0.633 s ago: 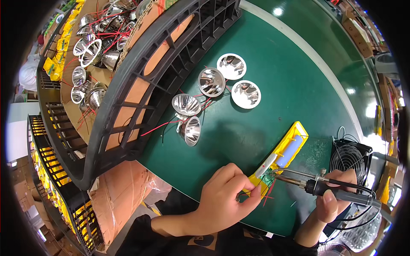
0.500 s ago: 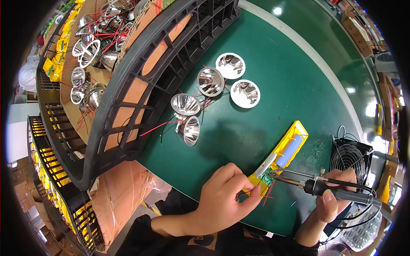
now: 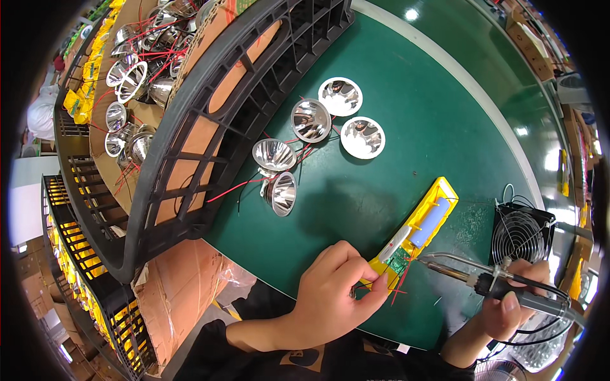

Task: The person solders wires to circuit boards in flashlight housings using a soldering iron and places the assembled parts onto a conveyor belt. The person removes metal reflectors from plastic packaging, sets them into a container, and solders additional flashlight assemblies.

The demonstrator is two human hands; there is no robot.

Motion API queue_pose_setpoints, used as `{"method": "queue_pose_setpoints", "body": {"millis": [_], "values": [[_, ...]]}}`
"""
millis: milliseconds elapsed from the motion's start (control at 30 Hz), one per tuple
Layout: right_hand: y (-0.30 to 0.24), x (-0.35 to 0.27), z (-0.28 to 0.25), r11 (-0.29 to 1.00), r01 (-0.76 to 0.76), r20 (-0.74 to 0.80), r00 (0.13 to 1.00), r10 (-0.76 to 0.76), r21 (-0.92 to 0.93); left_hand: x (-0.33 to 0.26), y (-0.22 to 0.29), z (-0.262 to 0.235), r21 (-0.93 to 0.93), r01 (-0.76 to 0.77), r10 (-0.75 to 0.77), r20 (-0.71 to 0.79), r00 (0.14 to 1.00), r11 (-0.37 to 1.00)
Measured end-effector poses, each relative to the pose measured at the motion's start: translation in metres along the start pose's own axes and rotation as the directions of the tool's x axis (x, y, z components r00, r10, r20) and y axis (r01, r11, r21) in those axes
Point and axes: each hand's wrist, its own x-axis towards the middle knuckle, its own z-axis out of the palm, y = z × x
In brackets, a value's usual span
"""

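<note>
While the left hand (image 3: 337, 295) pinches a thin dark wire (image 3: 389, 269) btwn thumb and forefinger, the right hand (image 3: 505, 314) grips a black-handled soldering iron (image 3: 490, 287); its metal tip stands just R of the green circuit board (image 3: 399, 261), contact n/v. Long yellow plastic housing (image 3: 447, 188), bearing said board and a blue cylindrical cell (image 3: 430, 222), lies on the green tabletop (image 3: 413, 114) nr its front edge. Housing's lower end part. hidden by left hand; right fingers part. behind handle; cable lost twd dark R rim. Moving room: tabletop btwn housing and silver bowl-shaped reflectors (image 3: 363, 138). Limits: black plastic crate (image 3: 147, 197) L, square black fan (image 3: 521, 235) R.
</note>
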Motion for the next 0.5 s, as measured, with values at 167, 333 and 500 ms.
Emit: {"method": "queue_pose_setpoints", "body": {"millis": [167,333,500], "values": [[-0.011,-0.01,-0.016,0.999,-0.017,-0.177,0.984,0.011,-0.031,-0.002,-0.002,-0.002,0.009,-0.03,0.029,0.005,1.0,1.0],[-0.015,-0.023,-0.022,0.989,0.094,-0.322,0.938,-0.128,-0.118,-0.001,0.007,-0.011,0.187,-0.092,0.086,0.036,0.996,0.978],[-0.011,-0.042,-0.026,0.994,0.051,-0.3,0.951,-0.079,-0.1,0.009,0.012,-0.014,0.314,-0.273,0.254,0.1,0.962,0.909]]}}
